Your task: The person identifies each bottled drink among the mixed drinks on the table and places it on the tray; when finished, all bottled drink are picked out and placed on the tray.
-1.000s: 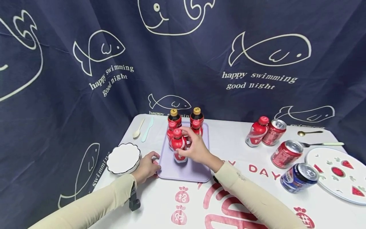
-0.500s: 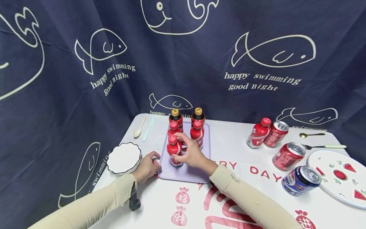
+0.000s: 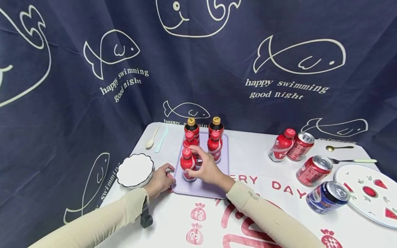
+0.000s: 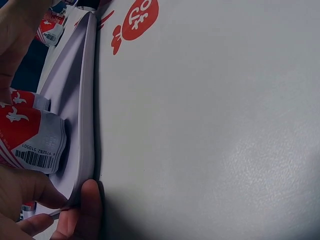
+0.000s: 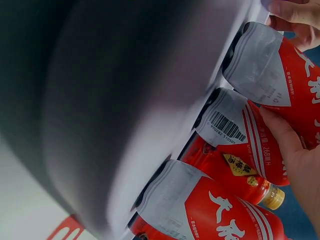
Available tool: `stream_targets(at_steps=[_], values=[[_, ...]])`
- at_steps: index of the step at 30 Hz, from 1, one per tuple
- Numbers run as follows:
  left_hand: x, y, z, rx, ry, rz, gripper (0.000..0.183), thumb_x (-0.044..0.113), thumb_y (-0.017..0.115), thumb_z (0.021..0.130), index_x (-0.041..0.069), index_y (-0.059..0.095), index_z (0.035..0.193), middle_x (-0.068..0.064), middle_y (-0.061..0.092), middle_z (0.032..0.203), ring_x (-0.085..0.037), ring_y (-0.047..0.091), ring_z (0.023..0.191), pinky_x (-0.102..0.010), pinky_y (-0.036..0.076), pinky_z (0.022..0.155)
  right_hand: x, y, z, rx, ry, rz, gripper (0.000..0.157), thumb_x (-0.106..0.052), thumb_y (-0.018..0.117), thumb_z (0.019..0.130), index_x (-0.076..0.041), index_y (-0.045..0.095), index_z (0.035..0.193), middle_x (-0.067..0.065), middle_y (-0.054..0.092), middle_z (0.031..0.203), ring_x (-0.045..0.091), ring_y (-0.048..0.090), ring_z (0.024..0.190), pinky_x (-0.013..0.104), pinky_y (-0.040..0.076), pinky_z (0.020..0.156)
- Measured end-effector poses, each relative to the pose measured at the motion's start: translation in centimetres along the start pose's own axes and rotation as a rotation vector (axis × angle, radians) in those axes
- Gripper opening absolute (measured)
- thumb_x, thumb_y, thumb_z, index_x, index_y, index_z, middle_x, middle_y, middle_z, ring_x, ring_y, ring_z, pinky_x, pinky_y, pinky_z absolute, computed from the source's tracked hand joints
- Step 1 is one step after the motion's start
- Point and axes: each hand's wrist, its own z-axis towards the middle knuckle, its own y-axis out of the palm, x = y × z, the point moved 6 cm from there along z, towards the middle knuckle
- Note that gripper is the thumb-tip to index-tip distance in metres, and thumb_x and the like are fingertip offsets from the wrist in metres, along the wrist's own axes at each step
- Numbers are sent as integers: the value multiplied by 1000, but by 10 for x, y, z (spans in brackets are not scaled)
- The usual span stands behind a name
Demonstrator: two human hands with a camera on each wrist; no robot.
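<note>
Right hand: the right hand (image 3: 207,169) is on the tray, fingers curled round the front bottle (image 3: 187,164), thumb near its cap
Front bottle: red, stands upright at the near left part of the tray, at 9 o'clock from the right hand
Left hand: the left hand (image 3: 160,179) sits at the tray's near left corner; fingers bent and pinching the rim, as the left wrist view shows (image 4: 85,210)
Tray: the purple tray (image 3: 204,187) lies flat on the white table (image 3: 257,213); its near strip is bare
In the tray: five bottles in all; two more red bottles (image 3: 215,146) behind the front one, then two dark bottles (image 3: 216,125) with gold caps at 12 o'clock, close together
Open room: bare table between the tray and the cans, at 3 o'clock from the tray
Bowl: a white bowl (image 3: 135,170) just beside the left hand at 9 o'clock, near the table's left edge
Right side: a lying red bottle (image 3: 281,145), two red cans (image 3: 313,170) and a blue can (image 3: 325,197) on their sides, well apart from the tray
Plate: a plate (image 3: 370,194) at the table's right edge
</note>
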Motion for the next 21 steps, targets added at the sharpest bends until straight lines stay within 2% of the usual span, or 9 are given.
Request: stream_targets(at_steps=[3, 7, 14, 17, 19, 21], values=[[1, 0, 0, -4, 1, 1, 42, -10, 62, 67, 7, 53, 105, -5, 51, 65, -17, 52, 43, -33, 53, 40, -12, -4, 0, -5, -9, -13, 68, 1, 76, 62, -3, 44, 122, 14, 61, 110, 24, 61, 95, 37, 55, 82], [1, 0, 0, -7, 2, 8, 41, -9, 62, 68, 7, 53, 104, -5, 51, 65, -17, 53, 43, -33, 53, 40, -15, -5, 0, -35, 6, -11, 69, 1, 76, 63, -2, 42, 123, 14, 60, 110, 25, 60, 99, 34, 53, 86], [1, 0, -2, -9, -26, 12, 42, -10, 62, 68, 7, 52, 106, -6, 50, 65, -18, 53, 44, -33, 54, 41, -10, -9, -5, -98, 121, 109, 74, -3, 77, 67, 1, 35, 129, 17, 52, 117, 32, 54, 109, 40, 54, 84], [2, -1, -3, -8, -34, 8, 42, -10, 63, 69, 7, 52, 106, -5, 50, 65, -17, 53, 43, -32, 54, 41, -3, -16, -11, -81, 166, 147, 66, -2, 75, 70, 5, 40, 126, 21, 52, 118, 36, 54, 109, 45, 54, 82], [2, 0, -3, -10, -37, 9, 42, -9, 63, 69, 7, 52, 106, -5, 50, 65, -17, 53, 43, -31, 54, 41, 5, -24, -17, -36, 193, 111, 53, -2, 72, 73, 6, 47, 119, 20, 56, 114, 36, 56, 106, 43, 54, 83], [3, 0, -3, -7, -33, 9, 42, -9, 63, 69, 7, 52, 106, -5, 50, 65, -16, 53, 43, -30, 54, 40, 16, -34, -23, 14, 215, 29, 37, -4, 69, 77, 4, 54, 110, 16, 61, 105, 30, 60, 98, 36, 56, 81]])
